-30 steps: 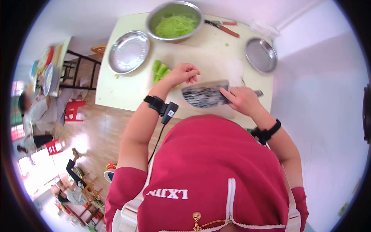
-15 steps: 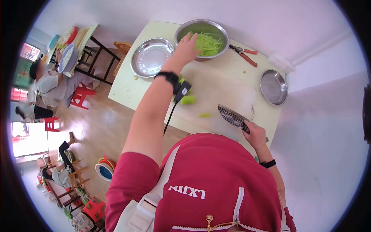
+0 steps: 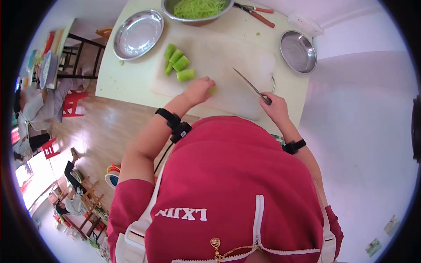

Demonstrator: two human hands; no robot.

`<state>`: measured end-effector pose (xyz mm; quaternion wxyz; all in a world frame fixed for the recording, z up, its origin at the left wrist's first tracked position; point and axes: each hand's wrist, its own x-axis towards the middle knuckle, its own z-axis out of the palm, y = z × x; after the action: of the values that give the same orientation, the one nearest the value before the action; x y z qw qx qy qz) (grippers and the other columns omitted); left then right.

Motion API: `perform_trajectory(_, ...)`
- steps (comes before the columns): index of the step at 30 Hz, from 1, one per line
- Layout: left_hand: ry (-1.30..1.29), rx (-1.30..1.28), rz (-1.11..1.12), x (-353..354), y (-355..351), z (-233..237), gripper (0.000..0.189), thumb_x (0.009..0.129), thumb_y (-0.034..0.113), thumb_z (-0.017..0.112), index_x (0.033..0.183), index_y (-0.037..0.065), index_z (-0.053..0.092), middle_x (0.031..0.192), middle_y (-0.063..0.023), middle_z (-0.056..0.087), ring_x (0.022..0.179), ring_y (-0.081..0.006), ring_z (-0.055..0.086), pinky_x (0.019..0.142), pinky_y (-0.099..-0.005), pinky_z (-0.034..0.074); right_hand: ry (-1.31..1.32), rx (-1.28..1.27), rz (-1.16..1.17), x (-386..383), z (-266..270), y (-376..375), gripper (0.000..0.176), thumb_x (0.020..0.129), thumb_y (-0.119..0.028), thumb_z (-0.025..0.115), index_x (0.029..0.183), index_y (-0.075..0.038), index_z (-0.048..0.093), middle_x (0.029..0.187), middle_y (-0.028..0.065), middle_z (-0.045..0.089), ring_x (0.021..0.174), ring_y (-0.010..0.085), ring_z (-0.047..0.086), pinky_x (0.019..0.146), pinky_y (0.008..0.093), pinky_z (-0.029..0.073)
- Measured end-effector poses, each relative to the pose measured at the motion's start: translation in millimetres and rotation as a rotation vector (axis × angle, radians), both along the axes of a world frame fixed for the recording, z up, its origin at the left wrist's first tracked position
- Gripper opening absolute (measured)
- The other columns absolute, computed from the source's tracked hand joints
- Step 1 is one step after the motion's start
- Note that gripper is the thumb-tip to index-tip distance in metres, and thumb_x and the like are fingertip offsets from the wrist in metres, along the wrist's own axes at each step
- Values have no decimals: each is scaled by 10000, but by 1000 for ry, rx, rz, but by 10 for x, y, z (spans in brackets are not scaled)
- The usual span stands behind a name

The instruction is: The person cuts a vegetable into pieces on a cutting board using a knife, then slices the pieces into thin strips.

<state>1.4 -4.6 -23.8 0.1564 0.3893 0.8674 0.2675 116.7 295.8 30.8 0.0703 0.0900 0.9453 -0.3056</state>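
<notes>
My left hand is closed on a small green vegetable piece at the near part of the white cutting board. Just beyond it lie several cut green chunks on the board's left side. My right hand grips the handle of a kitchen knife, its blade pointing up and left above the board with the edge seen nearly side-on. Shredded green strips fill a metal bowl at the top.
A shiny metal plate is at the table's left, and a metal dish at its right. Red-handled scissors lie beside the bowl. People sit near red stools at the far left.
My left hand has come back from the bowl to the board and closed on a green piece. The knife has turned from showing its flat side to its thin edge. The view has shifted.
</notes>
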Motion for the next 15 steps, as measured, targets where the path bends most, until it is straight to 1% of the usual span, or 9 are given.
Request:
perform_trajectory(1, -124, 21, 77, 16, 17, -14, 255, 751, 53, 694, 994, 40, 617, 889, -138, 625, 798, -329, 623, 734, -412, 514, -23, -52, -17, -20, -16, 0, 270, 831, -301, 678, 1022, -112, 705, 756, 118, 682, 684, 274, 662, 652, 360, 524)
perform_trajectory(5, -183, -29, 60, -2, 18, -28, 171, 753, 36, 689, 915, 31, 632, 839, -127, 622, 772, -308, 621, 695, -403, 514, -69, -96, -36, -62, -60, -2, 291, 830, -314, 678, 1038, -112, 706, 725, 121, 673, 664, 272, 657, 650, 352, 522)
perform_trajectory(7, -390, 123, 229, -33, 70, 36, 99, 762, 26, 683, 848, 30, 635, 794, -116, 611, 736, -281, 614, 658, -381, 516, -119, -84, -33, -84, -57, 25, 308, 830, -319, 678, 1044, -99, 704, 719, 124, 671, 658, 267, 657, 647, 345, 519)
perform_trajectory(8, -393, 127, 231, -72, 108, 67, 99, 762, 26, 683, 848, 30, 635, 794, -116, 611, 736, -281, 614, 658, -381, 516, -122, -80, -32, -84, -69, 37, 308, 830, -319, 678, 1044, -99, 704, 719, 124, 671, 658, 267, 657, 647, 345, 519)
perform_trajectory(10, -98, 248, 468, -167, 221, 189, 107, 779, 31, 679, 869, 26, 621, 850, -109, 605, 720, -259, 608, 654, -362, 526, -166, -152, -57, -87, -102, 51, 321, 833, -311, 675, 1056, -81, 695, 693, 117, 654, 638, 259, 645, 636, 344, 511)
perform_trajectory(11, -100, 249, 473, -224, 293, 204, 107, 779, 31, 679, 869, 26, 621, 850, -109, 605, 720, -259, 608, 654, -362, 526, -170, -150, -52, -96, -102, 56, 321, 833, -311, 675, 1056, -81, 695, 693, 117, 654, 638, 259, 645, 636, 344, 511)
perform_trajectory(13, 99, 478, 504, -352, 437, 182, 126, 763, 31, 647, 883, 27, 610, 970, -106, 595, 856, -310, 608, 746, -397, 515, -211, -197, -64, -110, -100, 55, 337, 838, -299, 673, 1079, -65, 680, 669, 111, 633, 615, 246, 626, 620, 342, 496)
perform_trajectory(14, 95, 475, 504, -393, 496, 105, 126, 763, 31, 647, 883, 27, 610, 970, -106, 595, 856, -310, 608, 746, -397, 515, -215, -199, -65, -125, -98, 59, 337, 838, -299, 673, 1079, -65, 680, 669, 111, 633, 615, 246, 626, 620, 342, 496)
perform_trajectory(15, 218, 410, 452, -414, 561, 10, 159, 761, 28, 653, 914, 29, 610, 998, -104, 583, 898, -309, 594, 772, -394, 516, -219, -234, -56, -135, -85, 65, 336, 848, -287, 667, 1086, -50, 671, 653, 106, 618, 584, 228, 608, 596, 336, 486)
